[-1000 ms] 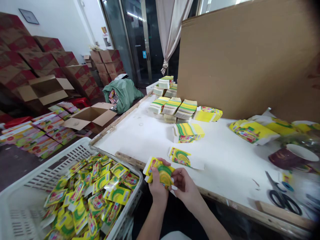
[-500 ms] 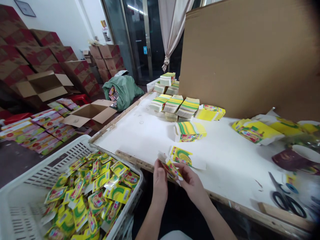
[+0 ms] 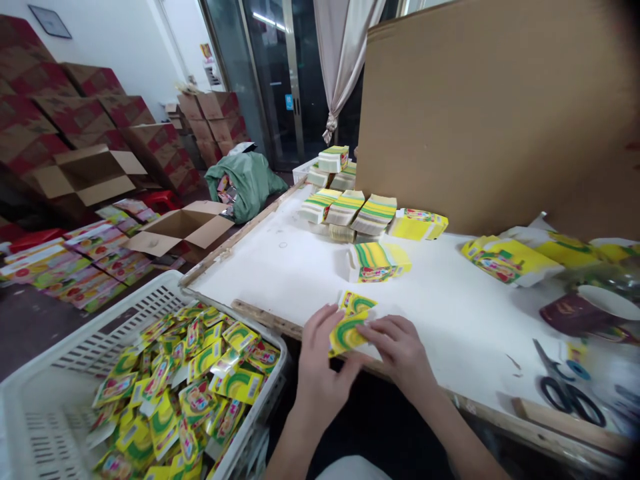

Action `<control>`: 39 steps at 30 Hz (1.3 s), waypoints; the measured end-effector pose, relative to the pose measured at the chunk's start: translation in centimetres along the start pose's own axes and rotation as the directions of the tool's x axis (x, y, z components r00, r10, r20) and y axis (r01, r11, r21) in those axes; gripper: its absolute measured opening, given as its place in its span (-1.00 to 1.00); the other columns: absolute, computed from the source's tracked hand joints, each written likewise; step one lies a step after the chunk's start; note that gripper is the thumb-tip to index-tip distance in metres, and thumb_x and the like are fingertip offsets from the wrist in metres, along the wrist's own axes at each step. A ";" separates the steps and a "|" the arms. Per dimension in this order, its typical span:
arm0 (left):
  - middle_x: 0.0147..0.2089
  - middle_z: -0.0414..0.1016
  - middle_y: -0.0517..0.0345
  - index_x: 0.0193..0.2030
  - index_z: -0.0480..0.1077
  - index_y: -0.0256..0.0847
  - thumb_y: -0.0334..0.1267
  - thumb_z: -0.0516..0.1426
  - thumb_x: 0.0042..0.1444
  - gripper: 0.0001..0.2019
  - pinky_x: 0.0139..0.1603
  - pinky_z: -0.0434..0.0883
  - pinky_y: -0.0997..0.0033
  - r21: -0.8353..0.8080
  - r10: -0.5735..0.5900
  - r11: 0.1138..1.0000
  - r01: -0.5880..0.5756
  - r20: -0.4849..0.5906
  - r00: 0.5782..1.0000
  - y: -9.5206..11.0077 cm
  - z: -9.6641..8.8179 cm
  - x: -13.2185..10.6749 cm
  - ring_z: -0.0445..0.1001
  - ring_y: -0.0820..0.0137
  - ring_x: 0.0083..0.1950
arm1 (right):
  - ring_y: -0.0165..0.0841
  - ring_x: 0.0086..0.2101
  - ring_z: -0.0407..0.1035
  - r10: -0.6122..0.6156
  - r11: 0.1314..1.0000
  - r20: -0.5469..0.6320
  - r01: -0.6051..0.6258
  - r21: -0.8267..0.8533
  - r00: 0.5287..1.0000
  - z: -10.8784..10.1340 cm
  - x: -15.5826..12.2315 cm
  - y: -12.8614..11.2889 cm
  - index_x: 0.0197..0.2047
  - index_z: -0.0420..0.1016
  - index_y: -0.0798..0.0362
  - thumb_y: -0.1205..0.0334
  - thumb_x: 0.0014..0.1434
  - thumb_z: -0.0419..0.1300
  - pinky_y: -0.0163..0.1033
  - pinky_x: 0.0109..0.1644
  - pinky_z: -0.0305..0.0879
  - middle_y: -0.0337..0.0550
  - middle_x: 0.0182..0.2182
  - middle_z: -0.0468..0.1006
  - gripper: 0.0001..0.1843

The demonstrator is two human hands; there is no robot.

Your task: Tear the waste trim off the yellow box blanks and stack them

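Observation:
A small yellow and green carton (image 3: 345,335) is held over the table's front edge, its printed face turned up. My right hand (image 3: 400,350) pinches its right side between thumb and fingers. Around its left edge curl the fingers of my left hand (image 3: 320,367), with the thumb spread below it. Just behind, another yellow carton (image 3: 357,302) lies flat on the table, partly covered by the held one. To my left, a white plastic basket (image 3: 75,363) contains many small yellow cartons (image 3: 197,400) in a loose heap.
Farther back on the white table (image 3: 260,267) are a fanned stack of flat cartons (image 3: 375,261) and several bundles (image 3: 345,207). At right are a mug (image 3: 575,313), scissors (image 3: 570,393) and a wooden strip (image 3: 565,427). A large cardboard sheet (image 3: 480,120) stands behind.
The small carton has turned from a tilted, edge-on pose to face up. My left hand has moved up and over its left side; my right hand has shifted slightly right.

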State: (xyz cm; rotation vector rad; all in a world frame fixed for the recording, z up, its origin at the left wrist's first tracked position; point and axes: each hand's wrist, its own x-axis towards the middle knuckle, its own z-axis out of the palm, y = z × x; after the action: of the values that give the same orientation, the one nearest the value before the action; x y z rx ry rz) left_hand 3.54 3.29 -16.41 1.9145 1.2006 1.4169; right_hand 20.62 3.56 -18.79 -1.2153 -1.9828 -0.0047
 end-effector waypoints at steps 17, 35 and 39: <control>-0.17 0.34 0.07 -0.08 0.28 -0.07 -0.37 0.21 -0.24 -0.51 -0.21 0.28 0.30 0.061 -0.098 0.995 0.084 0.277 0.956 -1.2 2.3 -0.9 0.34 0.22 -0.19 | -0.17 0.11 0.07 0.565 0.215 0.410 -0.607 0.765 0.716 3.1 -0.7 -2.4 0.01 0.33 -0.03 0.07 0.07 0.09 0.03 0.17 -0.02 -0.09 0.08 0.30 -0.59; 0.01 0.34 -0.03 0.04 0.17 -0.11 -0.27 0.24 -0.18 -0.42 -0.04 0.31 0.18 -0.737 -0.575 0.573 0.359 -0.050 0.816 -1.6 1.8 -0.6 0.33 0.20 0.02 | -0.23 0.11 0.10 0.690 0.451 0.143 -0.577 0.681 0.709 4.2 -1.9 -1.6 0.16 0.14 -0.03 0.20 0.13 -0.01 0.02 0.19 -0.03 -0.20 0.11 0.25 -0.51; -0.12 0.42 0.08 -0.08 0.23 -0.10 -0.31 0.21 -0.11 -0.59 -0.14 0.38 0.30 -0.867 -0.685 0.436 0.244 -0.144 0.714 -1.4 2.4 -0.3 0.40 0.29 -0.06 | -0.28 0.16 -0.03 0.571 0.373 0.246 -0.515 0.772 0.783 3.7 -2.0 -2.9 0.20 0.04 -0.05 0.14 0.14 -0.02 -0.06 0.20 -0.05 -0.24 0.18 0.13 -0.46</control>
State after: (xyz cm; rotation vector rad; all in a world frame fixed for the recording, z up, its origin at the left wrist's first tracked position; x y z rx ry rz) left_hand 5.21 4.03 -18.54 0.4930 0.9058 1.7075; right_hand 16.62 1.93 -21.51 -1.1114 -1.1248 1.1001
